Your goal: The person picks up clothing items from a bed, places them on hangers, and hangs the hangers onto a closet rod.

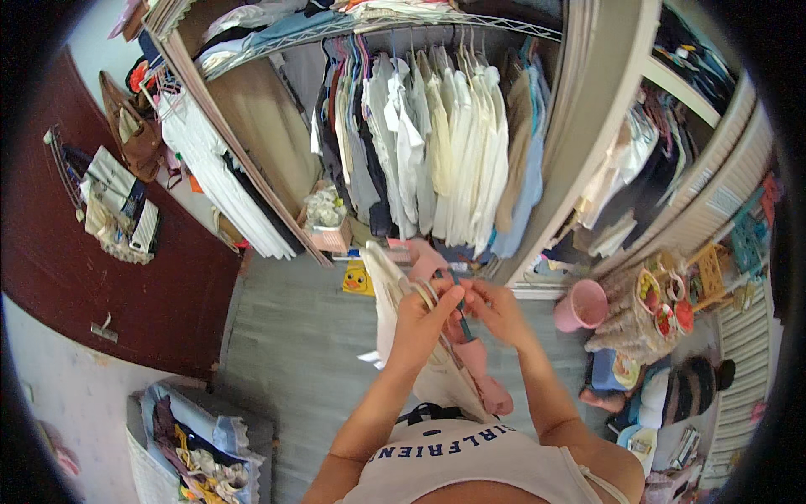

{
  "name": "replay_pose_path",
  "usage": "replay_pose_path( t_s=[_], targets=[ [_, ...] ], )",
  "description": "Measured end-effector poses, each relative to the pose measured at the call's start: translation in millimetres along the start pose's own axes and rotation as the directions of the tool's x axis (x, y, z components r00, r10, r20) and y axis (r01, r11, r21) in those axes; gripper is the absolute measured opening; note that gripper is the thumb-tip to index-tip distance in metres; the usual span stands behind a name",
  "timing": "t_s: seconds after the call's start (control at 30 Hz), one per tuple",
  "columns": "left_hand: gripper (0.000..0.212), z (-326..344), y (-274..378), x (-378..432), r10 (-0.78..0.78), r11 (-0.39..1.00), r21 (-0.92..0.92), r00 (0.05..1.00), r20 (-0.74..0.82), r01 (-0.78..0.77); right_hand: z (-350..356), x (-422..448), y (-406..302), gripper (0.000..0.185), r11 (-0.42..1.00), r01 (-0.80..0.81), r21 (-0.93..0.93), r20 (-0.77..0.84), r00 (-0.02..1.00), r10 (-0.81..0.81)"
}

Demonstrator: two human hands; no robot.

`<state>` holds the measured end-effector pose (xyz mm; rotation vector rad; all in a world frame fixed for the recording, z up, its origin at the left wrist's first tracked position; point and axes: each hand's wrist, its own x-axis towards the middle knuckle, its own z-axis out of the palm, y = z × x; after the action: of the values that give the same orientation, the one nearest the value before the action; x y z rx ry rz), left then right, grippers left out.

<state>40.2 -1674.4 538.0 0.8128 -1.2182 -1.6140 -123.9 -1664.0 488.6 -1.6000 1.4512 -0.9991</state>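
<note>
My left hand (423, 321) is closed around the hooks of hangers that carry a cream garment (385, 286). Beside it, a pink garment (488, 381) hangs on a dark teal hanger (466, 329), its folds falling on both sides of my hands. The fingers of my right hand (494, 312) pinch the upper part of that teal hanger, close to my left fingertips. Both garments hang in front of my body, above the grey floor. How the hooks lie between my fingers is partly hidden.
An open wardrobe with a row of hanging shirts (469, 157) stands ahead. A pink bin (582, 305) is at right, near a cloth-covered table with bowls (648, 293). A dark red door (157, 283) is at left. A fabric-lined basket of clothes (208, 466) sits at lower left.
</note>
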Motion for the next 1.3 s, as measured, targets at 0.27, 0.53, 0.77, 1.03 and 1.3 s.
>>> replay_pose_path(
  t_s=[0.27, 0.53, 0.77, 1.03, 1.3],
  targets=[
    [0.022, -40, -16, 129, -0.211, 0.977, 0.023, 0.976, -0.057, 0.213, -33, 287, 16, 0.036, 0.926, 0.255, -0.278, -0.459, 0.812, -0.361],
    [0.022, -61, -46, 184, -0.266, 0.959, -0.101, 0.964, -0.014, 0.264, -36, 457, 10, 0.04, 0.897, 0.027, -0.442, -0.574, 0.76, -0.305],
    [0.022, -86, -34, 230, -0.262, 0.965, 0.025, 0.965, 0.032, 0.261, -114, 465, 67, 0.036, 0.822, -0.185, -0.538, -0.678, 0.675, -0.292],
    [0.021, -112, -22, 273, -0.248, 0.967, -0.068, 0.968, -0.029, 0.245, -15, 299, 15, 0.037, 0.924, 0.061, -0.376, -0.194, 0.971, -0.143],
    [0.028, -101, 5, 277, -0.27, 0.953, -0.08, 0.938, 0.217, 0.293, 8, 213, 11, 0.027, 0.982, -0.158, -0.106, -0.01, 0.987, 0.157]
  ],
)
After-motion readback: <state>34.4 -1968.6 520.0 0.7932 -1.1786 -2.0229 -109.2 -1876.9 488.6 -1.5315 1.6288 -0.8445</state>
